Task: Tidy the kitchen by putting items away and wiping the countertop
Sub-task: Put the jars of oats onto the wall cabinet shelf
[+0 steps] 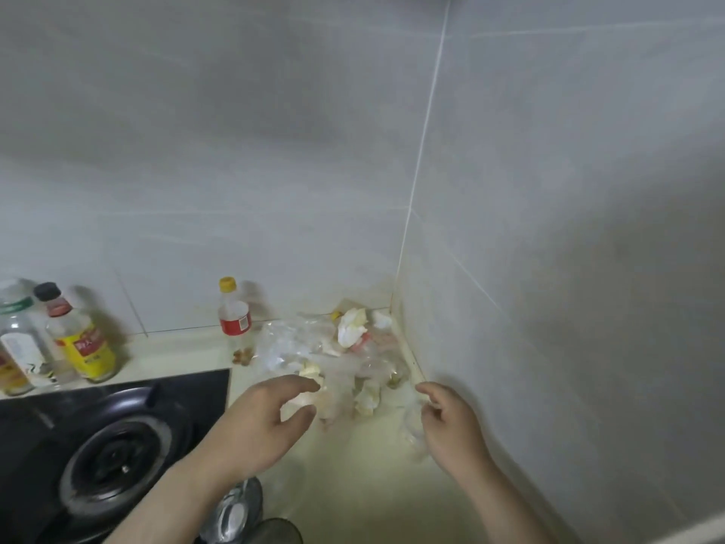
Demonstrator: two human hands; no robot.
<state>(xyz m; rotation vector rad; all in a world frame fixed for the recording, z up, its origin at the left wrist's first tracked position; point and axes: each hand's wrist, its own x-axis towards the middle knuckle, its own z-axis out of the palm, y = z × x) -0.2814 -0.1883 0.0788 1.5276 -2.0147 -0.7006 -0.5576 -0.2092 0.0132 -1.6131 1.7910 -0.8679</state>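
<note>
A heap of clear plastic bags and crumpled white tissues (337,347) lies in the corner of the pale yellow countertop (353,484). My left hand (259,422) hovers at the near edge of the heap, fingers curved and apart around a pale scrap (302,398); whether it grips the scrap I cannot tell. My right hand (451,422) is by the right wall, its fingers pinching a piece of clear plastic film (412,429) that trails down beside it.
A small bottle with a yellow cap and red label (234,314) stands at the back wall. Oil and sauce bottles (78,339) stand at the left. A black gas hob (102,453) fills the lower left. A clear bottle (235,512) lies near the front edge.
</note>
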